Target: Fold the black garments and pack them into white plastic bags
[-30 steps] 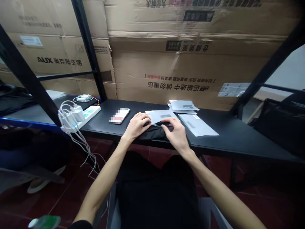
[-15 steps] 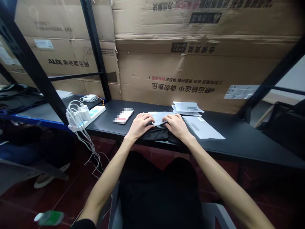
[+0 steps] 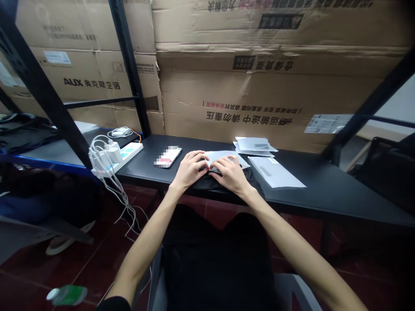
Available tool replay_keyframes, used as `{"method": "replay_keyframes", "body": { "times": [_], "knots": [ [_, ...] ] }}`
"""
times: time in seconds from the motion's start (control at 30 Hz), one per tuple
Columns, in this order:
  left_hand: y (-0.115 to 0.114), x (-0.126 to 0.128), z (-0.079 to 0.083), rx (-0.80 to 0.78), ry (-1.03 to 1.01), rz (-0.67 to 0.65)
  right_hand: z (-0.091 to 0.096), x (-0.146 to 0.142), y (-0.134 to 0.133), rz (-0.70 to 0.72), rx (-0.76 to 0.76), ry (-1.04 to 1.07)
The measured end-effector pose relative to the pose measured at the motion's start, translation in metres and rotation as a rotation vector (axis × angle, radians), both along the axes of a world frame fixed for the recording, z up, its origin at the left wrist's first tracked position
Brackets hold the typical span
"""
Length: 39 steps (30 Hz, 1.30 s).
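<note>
A thin white sheet or sleeve lies in front of me on the black table, partly hidden by my hands. My left hand has thumb and fingers closed at its left near corner. Close beside it, my right hand curves over the sheet, thumb and fingertips gathered on the near edge next to my left fingertips. Under both hands a black cloth-like piece spreads along the table's front edge. To the right of my right hand rests a larger flat white sleeve.
Behind the sleeve sits a small stack of white sheets. A phone lies left of my hands. Farther left, a white power strip has chargers and dangling cables. Cardboard backs the table; dark rack posts flank it. A bottle lies on the floor.
My right hand has moved left along the near edge, close to my left hand. More of the sheet's right end now shows. My left hand has barely moved.
</note>
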<state>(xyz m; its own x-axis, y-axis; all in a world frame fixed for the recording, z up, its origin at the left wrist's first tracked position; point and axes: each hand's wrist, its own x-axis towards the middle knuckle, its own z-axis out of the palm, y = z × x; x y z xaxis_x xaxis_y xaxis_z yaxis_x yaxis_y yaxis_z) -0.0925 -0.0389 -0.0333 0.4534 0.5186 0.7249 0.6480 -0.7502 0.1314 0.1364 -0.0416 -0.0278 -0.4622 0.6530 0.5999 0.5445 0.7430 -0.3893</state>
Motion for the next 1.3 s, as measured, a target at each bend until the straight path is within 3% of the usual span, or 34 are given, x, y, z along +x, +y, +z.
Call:
{"method": "replay_keyframes", "body": {
  "times": [0.23, 0.7, 1.0, 1.3],
  "knots": [
    [-0.002, -0.001, 0.002, -0.005, 0.014, -0.001, 0.001, -0.014, -0.004, -0.01, 0.005, 0.079],
    [-0.006, -0.002, 0.003, 0.021, -0.047, 0.0, -0.008, 0.017, -0.008, -0.413, 0.387, -0.276],
    [-0.008, -0.002, 0.004, -0.021, -0.068, 0.008, -0.019, 0.039, -0.022, -0.449, 0.143, -0.13],
    [-0.004, -0.003, 0.002, -0.029, -0.077, 0.033, -0.021, 0.045, -0.009, -0.254, -0.049, -0.225]
  ]
}}
